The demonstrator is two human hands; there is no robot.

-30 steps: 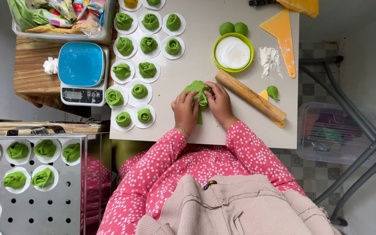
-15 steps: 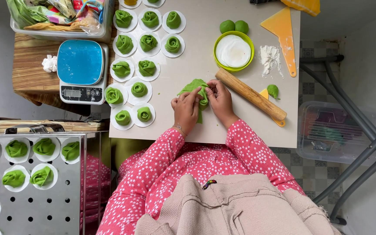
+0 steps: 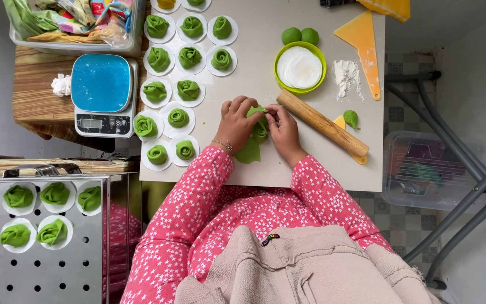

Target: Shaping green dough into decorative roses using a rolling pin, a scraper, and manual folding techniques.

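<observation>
Left hand: the left hand (image 3: 237, 121) sits on the white table (image 3: 265, 56). Its fingers pinch the green dough (image 3: 252, 143).
Right hand: the right hand (image 3: 282, 126) is right next to it. Its fingers pinch the same dough from the other side.
Dough: it lies on the table between both hands, close to the person. Part is rolled up, and a flat flap sticks out below the left hand.
Rolling pin: the wooden rolling pin (image 3: 322, 123) lies slanted just beside the right hand.
Bowl: the green bowl (image 3: 301, 67) is farther back, with two green balls (image 3: 300, 36) behind it.
Finished rolls: the dough roses (image 3: 178, 59) sit on white papers to the left of the hands.
Scale: the blue scale (image 3: 102, 93) is at the table's left edge.
Tray: the metal tray (image 3: 57, 264) holds more green rolls.
</observation>
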